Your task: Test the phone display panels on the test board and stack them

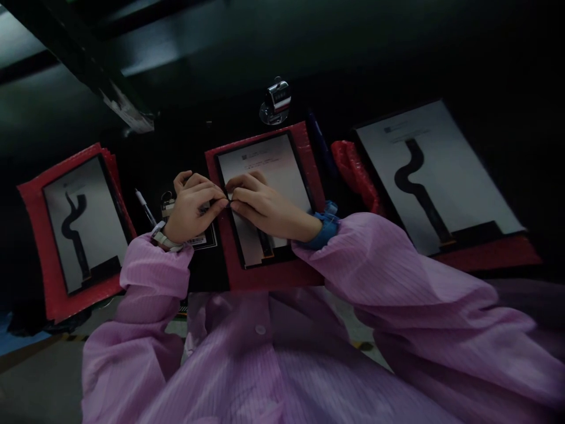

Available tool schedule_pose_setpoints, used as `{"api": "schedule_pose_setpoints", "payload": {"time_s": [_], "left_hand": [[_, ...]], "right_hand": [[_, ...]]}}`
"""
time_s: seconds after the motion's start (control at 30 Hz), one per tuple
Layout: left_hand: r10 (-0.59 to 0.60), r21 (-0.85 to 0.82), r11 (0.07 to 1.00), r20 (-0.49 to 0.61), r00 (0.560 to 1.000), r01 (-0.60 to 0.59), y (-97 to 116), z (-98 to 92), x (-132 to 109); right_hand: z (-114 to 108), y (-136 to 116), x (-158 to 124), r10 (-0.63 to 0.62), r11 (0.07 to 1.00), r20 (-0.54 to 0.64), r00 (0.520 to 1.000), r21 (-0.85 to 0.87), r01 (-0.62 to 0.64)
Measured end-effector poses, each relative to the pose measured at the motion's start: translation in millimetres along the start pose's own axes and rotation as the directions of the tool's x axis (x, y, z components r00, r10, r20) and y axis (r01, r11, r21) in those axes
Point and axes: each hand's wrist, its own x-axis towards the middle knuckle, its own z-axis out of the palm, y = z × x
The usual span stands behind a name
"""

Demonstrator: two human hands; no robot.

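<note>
The middle display panel [289,176], grey-white with a black frame, lies on a red foam sheet [273,277]. At its left edge the fingertips of my left hand [196,206] and my right hand [269,206] meet, both pinched closed. Something small and dark is between them, too hidden to name. My right hand lies across the panel and covers most of its black ribbon cable [265,242], whose lower part shows below the fingers. A white band is around my left wrist, and a blue wrist strap [324,227] around my right.
To the left, another panel [99,206] rests on stacked red sheets [35,218]. A larger-looking panel [459,165] lies at right beside crumpled red wrap [355,171]. A tally counter [278,97] stands behind; a blue pen [321,141] and a white pen [145,205] lie nearby.
</note>
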Motion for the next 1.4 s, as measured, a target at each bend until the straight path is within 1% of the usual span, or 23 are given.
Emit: {"api": "schedule_pose_setpoints", "payload": {"time_s": [0.17, 0.33, 0.43, 0.47, 0.5, 0.53, 0.57, 0.6, 0.63, 0.67, 0.7, 0.73, 0.77, 0.83, 0.87, 0.9, 0.97, 1.03, 1.13, 1.23, 1.4], "left_hand": [[-0.007, 0.005, 1.0, -0.036, 0.999, 0.007, -0.8, -3.6, 0.0], [-0.039, 0.021, 0.999, -0.05, 0.998, 0.04, 1.6, -1.9, 2.0], [-0.033, 0.035, 0.999, -0.053, 0.998, 0.035, 4.3, -3.0, 5.7], [-0.033, 0.044, 0.998, -0.064, 0.997, 0.036, 5.6, -4.9, 5.7], [-0.033, 0.053, 0.998, -0.099, 0.995, 0.039, 7.3, -7.4, 4.1], [-0.039, 0.059, 0.997, -0.16, 0.986, 0.049, 9.7, -10.1, 0.4], [-0.056, 0.06, 0.995, -0.252, 0.966, 0.074, 12.7, -12.6, -5.6], [-0.086, 0.053, 0.992, -0.366, 0.927, 0.113, 16.5, -14.4, -13.8], [-0.126, 0.04, 0.985, -0.484, 0.866, 0.166, 21.0, -14.9, -24.0], [-0.171, 0.028, 0.973, -0.584, 0.794, 0.23, 25.9, -13.8, -35.6], [-0.213, 0.027, 0.953, -0.65, 0.73, 0.302, 30.9, -11.1, -47.8], [-0.244, 0.053, 0.928, -0.664, 0.707, 0.369, 35.7, -7.0, -59.7], [-0.265, 0.105, 0.902, -0.631, 0.729, 0.418, 39.9, -1.7, -70.6], [-0.317, 0.236, 0.852, -0.476, 0.82, 0.467, 46.3, 10.0, -87.3], [-0.347, 0.296, 0.83, -0.391, 0.853, 0.473, 48.5, 15.4, -92.6], [-0.372, 0.343, 0.811, -0.322, 0.871, 0.473, 50.1, 19.9, -96.1], [-0.398, 0.412, 0.785, -0.236, 0.887, 0.462, 52.5, 25.7, -98.6], [-0.399, 0.467, 0.769, -0.182, 0.899, 0.436, 54.5, 27.5, -98.1], [-0.434, 0.549, 0.723, -0.111, 0.894, 0.419, 57.6, 27.2, -97.0], [-0.46, 0.59, 0.688, -0.094, 0.883, 0.422, 59.9, 27.9, -97.9], [-0.42, 0.571, 0.712, -0.118, 0.9, 0.408, 57.7, 29.6, -99.6]], "right_hand": [[0.6, 0.1, 2.7, 0.002, 1.0, -0.003, 1.0, -0.019, -0.002], [3.7, 0.4, 4.3, -0.017, 0.999, -0.004, 1.0, -0.049, 0.016], [5.6, -0.2, 4.2, -0.011, 0.998, -0.003, 1.0, -0.056, 0.011], [5.6, -0.7, 4.1, -0.01, 0.999, -0.008, 1.0, -0.052, 0.009], [5.3, -1.3, 3.9, -0.01, 0.999, -0.015, 1.0, -0.045, 0.01], [4.6, -2.1, 3.6, -0.012, 0.999, -0.023, 1.0, -0.032, 0.011], [3.7, -2.9, 3.4, -0.014, 1.0, -0.032, 0.999, -0.016, 0.014], [2.6, -3.8, 3.1, -0.015, 1.0, -0.041, 0.999, 0.004, 0.016], [1.6, -4.6, 2.8, -0.016, 1.0, -0.049, 0.999, 0.024, 0.017], [0.8, -5.3, 2.5, -0.015, 0.999, -0.06, 0.998, 0.04, 0.018], [0.2, -5.8, 2.3, -0.011, 0.999, -0.076, 0.997, 0.052, 0.015], [-0.1, -6.0, 2.2, 0.0, 0.998, -0.095, 0.996, 0.057, 0.006], [-0.3, -5.9, 2.0, 0.013, 0.998, -0.116, 0.993, 0.055, -0.007], [-0.2, -5.0, 2.0, 0.044, 0.998, -0.162, 0.986, 0.043, -0.038], [-0.2, -4.2, 2.0, 0.056, 0.998, -0.184, 0.981, 0.036, -0.05], [-0.4, -3.4, 2.0, 0.064, 0.998, -0.203, 0.977, 0.029, -0.06], [-1.3, -1.8, 2.0, 0.072, 0.997, -0.234, 0.97, 0.017, -0.07], [-2.8, -1.0, 1.7, 0.082, 0.997, -0.255, 0.964, 0.01, -0.082], [-5.2, -1.8, 1.1, 0.104, 0.994, -0.282, 0.954, 0.007, -0.106], [-5.9, -4.3, 0.8, 0.123, 0.992, -0.315, 0.941, 0.008, -0.127], [-4.9, -9.1, 2.1, 0.134, 0.988, -0.335, 0.933, -0.028, -0.152]]}}
